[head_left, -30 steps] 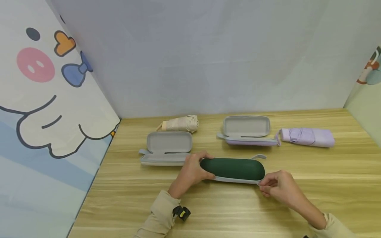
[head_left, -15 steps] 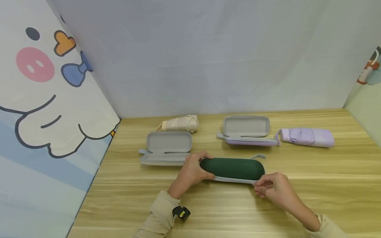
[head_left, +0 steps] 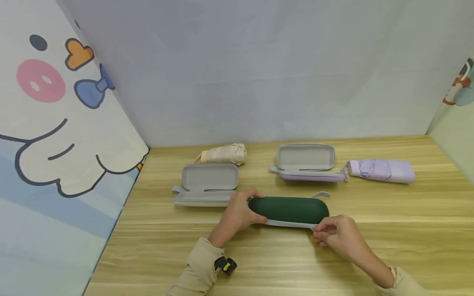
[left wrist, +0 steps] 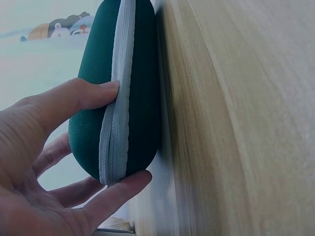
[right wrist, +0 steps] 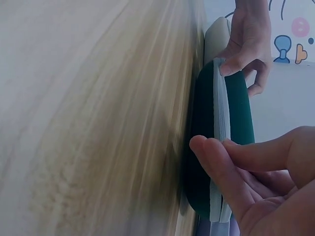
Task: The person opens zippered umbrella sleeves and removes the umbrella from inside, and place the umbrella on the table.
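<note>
A long dark green zippered case lies with its lid down at the middle of the table. My left hand grips its left end, thumb along the front and fingers behind. In the left wrist view the thumb presses on the pale grey zipper tape, with fingers around the rounded end. At the front, towards the right end, my right hand pinches the zipper pull, mostly hidden by the fingertips. The right wrist view shows thumb and forefinger closed together at the zipper line.
A whitish case lies open left of the green one, with a folded beige umbrella behind it. Further back stands an open lilac case, with a folded lilac umbrella to its right. A grey strap sticks out behind the green case.
My right hand has slid a short way left along the front of the green case, pinching the zipper pull. The left hand and the case stay in place.
</note>
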Available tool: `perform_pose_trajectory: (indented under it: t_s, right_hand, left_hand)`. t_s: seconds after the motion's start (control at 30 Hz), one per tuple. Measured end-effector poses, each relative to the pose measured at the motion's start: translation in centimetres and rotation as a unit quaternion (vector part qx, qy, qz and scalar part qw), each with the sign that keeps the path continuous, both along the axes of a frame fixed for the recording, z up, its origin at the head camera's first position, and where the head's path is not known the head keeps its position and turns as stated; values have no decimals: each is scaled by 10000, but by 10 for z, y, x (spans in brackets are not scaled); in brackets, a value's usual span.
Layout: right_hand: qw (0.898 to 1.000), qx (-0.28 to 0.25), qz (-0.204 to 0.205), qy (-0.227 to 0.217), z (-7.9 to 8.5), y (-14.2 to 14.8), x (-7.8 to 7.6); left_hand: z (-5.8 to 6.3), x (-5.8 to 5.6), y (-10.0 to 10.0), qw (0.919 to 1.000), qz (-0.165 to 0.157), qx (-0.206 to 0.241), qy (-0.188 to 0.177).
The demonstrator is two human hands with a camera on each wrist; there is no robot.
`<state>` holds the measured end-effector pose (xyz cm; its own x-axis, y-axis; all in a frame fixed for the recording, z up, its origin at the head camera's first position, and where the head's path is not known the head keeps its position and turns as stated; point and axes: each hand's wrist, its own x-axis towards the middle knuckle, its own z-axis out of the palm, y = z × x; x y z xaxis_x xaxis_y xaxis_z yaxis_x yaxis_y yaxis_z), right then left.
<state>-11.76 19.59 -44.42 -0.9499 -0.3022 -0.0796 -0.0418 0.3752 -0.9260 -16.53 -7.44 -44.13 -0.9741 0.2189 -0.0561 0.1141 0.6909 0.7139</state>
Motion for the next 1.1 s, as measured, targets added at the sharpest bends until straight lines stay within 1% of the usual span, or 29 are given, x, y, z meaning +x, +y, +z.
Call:
perform_pose_trajectory:
  t_s: [0.17, 0.63, 0.93, 1.1]
  right_hand:
    - [10000, 5, -4, 47, 0, -2, 0]
    - [9996, -73, 38, 283, -7, -11, -1]
    - [9998, -43, 9, 175, -4, -16, -1]
    - [9998, -82, 3, 156, -6, -19, -2]
  left_hand:
    - [-1, 0, 0, 10000, 8, 7, -27]
    - [-1, 1, 0, 10000, 16, 45, -10]
    - [-1, 1, 0, 9999, -15, 104, -22]
    - [-1, 1, 0, 10000, -19, 79, -40]
